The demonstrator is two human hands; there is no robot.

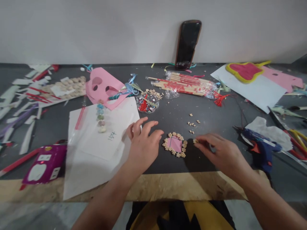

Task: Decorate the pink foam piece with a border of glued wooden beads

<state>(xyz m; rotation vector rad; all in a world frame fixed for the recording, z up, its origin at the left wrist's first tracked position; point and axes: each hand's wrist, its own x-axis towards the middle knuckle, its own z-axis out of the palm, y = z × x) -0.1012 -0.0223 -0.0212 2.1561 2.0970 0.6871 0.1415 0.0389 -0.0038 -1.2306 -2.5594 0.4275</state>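
Note:
My right hand (213,147) pinches a small cluster of cut wooden stick pieces (195,141) between thumb and fingertips. Just left of it lies a pink paper square (176,144) on the dark table, framed by a border of small wooden clusters (180,154). My left hand (145,140) hovers beside that frame, fingers spread and holding nothing. Its wrist is over the edge of a white sheet of paper (79,150). Behind the frame, several short wooden pieces (191,124) are scattered on the table.
Wrapped wooden sticks (187,83) lie at the back, below a leaning phone (188,41). A blue glue gun (261,150) and scissors (298,145) are on the right. At left sit a purple power socket box (45,164) and paper scraps (26,137). A pink paper cutout (105,84) touches the white sheet.

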